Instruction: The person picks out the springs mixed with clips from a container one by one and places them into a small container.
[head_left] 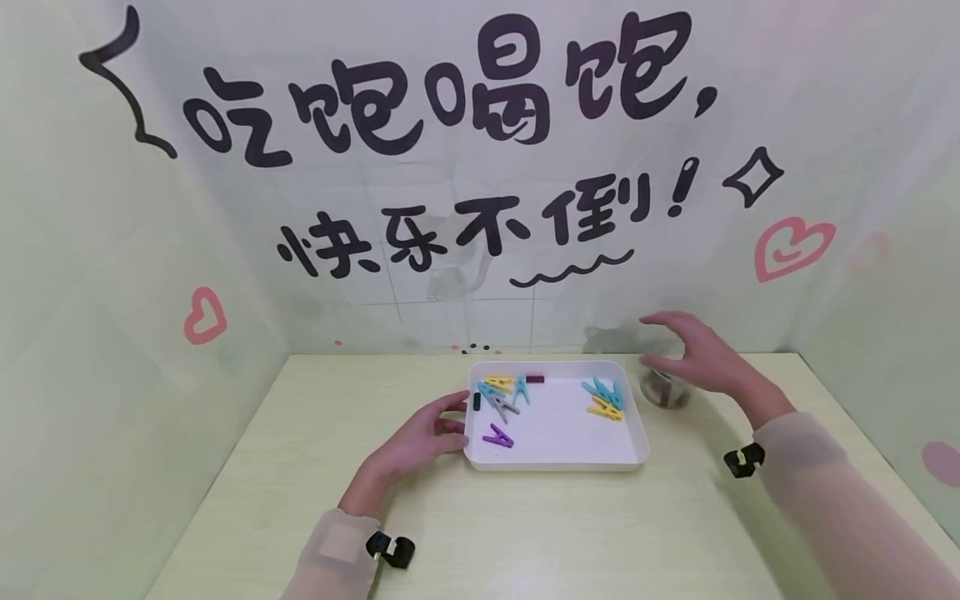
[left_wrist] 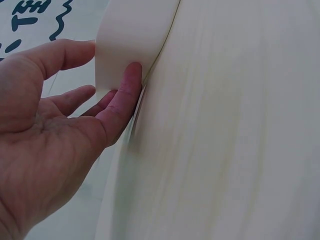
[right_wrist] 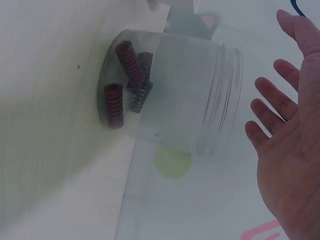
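My left hand (head_left: 420,433) is at the left side of a white tray (head_left: 555,467), with its fingertips against the outer wall. In the left wrist view, the relaxed fingers (left_wrist: 131,82) touch the tray wall (left_wrist: 130,35). Inside the tray are a purple clothespin (head_left: 498,436), a grey clothespin (head_left: 504,407), and blue and yellow clothespins at the left back and the right. My right hand (head_left: 705,354) is above a clear jar (head_left: 666,390), its fingers spread and holding nothing. Dark red (right_wrist: 114,106) and black ridged cylinders, like coil springs, lie at the jar's bottom.
A dark red cylinder (head_left: 535,379) lies at the tray's back edge and a black cylinder (head_left: 477,402) by its left wall. Tray and jar stand toward the back of a pale wooden table (head_left: 540,533). A printed curtain (head_left: 450,250) rises close behind them.
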